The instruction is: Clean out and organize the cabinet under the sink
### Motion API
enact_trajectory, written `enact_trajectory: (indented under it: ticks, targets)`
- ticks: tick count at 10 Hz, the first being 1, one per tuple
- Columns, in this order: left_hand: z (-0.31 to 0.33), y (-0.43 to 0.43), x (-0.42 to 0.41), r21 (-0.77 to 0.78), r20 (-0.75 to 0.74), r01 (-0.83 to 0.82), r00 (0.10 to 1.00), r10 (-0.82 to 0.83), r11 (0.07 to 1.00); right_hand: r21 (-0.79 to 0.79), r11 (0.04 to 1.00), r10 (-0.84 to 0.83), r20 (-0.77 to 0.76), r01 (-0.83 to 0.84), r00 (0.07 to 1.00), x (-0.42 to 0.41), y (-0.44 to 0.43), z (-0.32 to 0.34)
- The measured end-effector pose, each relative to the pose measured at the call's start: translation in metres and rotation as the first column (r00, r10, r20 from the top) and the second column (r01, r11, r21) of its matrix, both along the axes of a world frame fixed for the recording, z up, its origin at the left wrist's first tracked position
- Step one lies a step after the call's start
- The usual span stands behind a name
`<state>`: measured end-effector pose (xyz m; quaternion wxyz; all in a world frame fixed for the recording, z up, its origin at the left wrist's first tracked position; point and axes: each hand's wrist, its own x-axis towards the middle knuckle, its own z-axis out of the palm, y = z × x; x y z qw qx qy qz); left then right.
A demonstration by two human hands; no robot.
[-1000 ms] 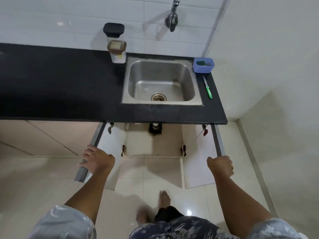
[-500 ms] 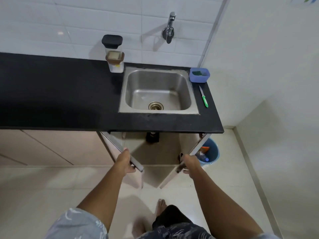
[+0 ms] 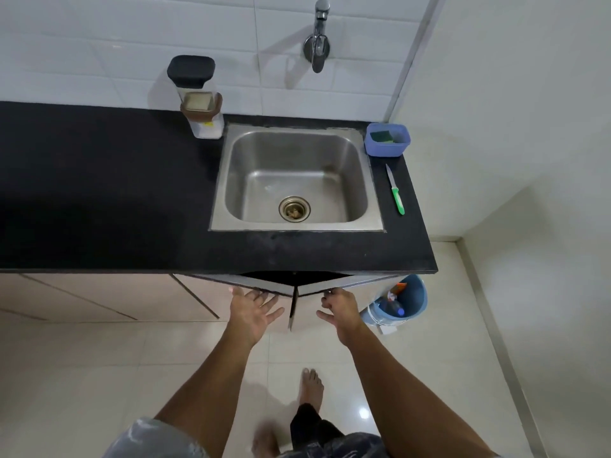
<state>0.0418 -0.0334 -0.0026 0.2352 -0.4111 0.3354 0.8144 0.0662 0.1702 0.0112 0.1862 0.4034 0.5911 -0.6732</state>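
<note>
Under the steel sink [image 3: 297, 180], the two beige cabinet doors stand almost shut, meeting at a narrow dark gap. The left door [image 3: 211, 289] and right door [image 3: 367, 285] leave only a thin slit under the black counter [image 3: 99, 200]. My left hand [image 3: 253, 309] is flat with fingers spread against the left door's edge. My right hand [image 3: 340, 309] has loosely curled fingers at the right door's edge and holds nothing. The cabinet's inside is hidden.
A blue bucket [image 3: 415, 300] with bottles stands on the floor right of the cabinet. On the counter are a soap dispenser [image 3: 198, 97], a blue tub [image 3: 386, 140] with a sponge and a green-handled knife [image 3: 395, 190]. A tap [image 3: 317, 38] is on the tiled wall.
Both doors have swung from wide open to almost shut. My hands moved inward with them and let go of the door edges. The view rose higher above the counter.
</note>
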Motion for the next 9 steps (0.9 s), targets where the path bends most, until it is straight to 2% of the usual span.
enact_trajectory:
  ticks: [2,5,7,9]
  targets:
    - [-0.006,0.008,-0.016,0.026,-0.024,-0.056,0.998,0.057,0.998,-0.015,1.000,0.018,-0.110,-0.019,0.994,-0.029,-0.010,-0.010]
    - [0.001,0.023,-0.033,0.035,-0.029,-0.111,0.993,0.112,0.993,0.001,0.997,0.072,-0.141,-0.072,0.987,-0.030,-0.004,-0.028]
    - [0.008,0.025,-0.030,-0.019,-0.038,-0.004,0.999,0.003,1.000,-0.007,0.993,0.118,-0.100,-0.119,0.988,-0.029,-0.003,-0.020]
    - [0.024,0.022,-0.029,-0.216,0.009,0.177,0.984,-0.179,0.960,0.059,0.981,0.188,-0.052,-0.185,0.981,-0.026,-0.004,0.003]
